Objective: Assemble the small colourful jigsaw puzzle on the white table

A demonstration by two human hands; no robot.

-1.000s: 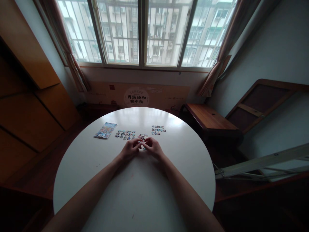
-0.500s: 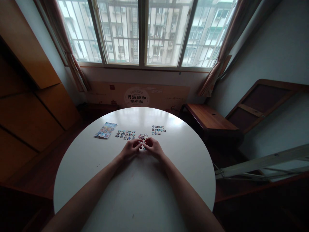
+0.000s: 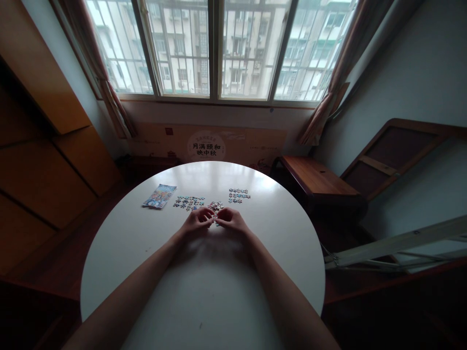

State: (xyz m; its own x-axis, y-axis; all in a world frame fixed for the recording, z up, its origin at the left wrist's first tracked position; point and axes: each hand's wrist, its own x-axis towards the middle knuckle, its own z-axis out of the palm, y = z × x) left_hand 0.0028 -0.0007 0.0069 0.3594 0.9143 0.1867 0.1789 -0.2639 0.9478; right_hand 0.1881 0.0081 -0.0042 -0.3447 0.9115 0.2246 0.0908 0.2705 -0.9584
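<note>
My left hand [image 3: 197, 222] and my right hand [image 3: 232, 221] meet at the middle of a round white table [image 3: 204, 291], fingers curled and pinched together on small jigsaw pieces [image 3: 216, 208] between them. Just beyond the fingertips lies a small cluster of pieces. A loose spread of puzzle pieces [image 3: 188, 202] lies to the left of it. Another group of pieces [image 3: 239, 195] lies further back to the right. A colourful picture card [image 3: 159, 196] rests at the far left of the row.
A dark wooden bench [image 3: 317, 181] stands off the table's right side, with a leaning wooden frame [image 3: 394, 155] behind it. Wooden cabinets [image 3: 44, 146] line the left. A barred window [image 3: 219, 48] and a printed cardboard sheet [image 3: 207, 145] are ahead.
Both hands stay together at the same spot; the fingers have shifted only slightly on the pieces.
</note>
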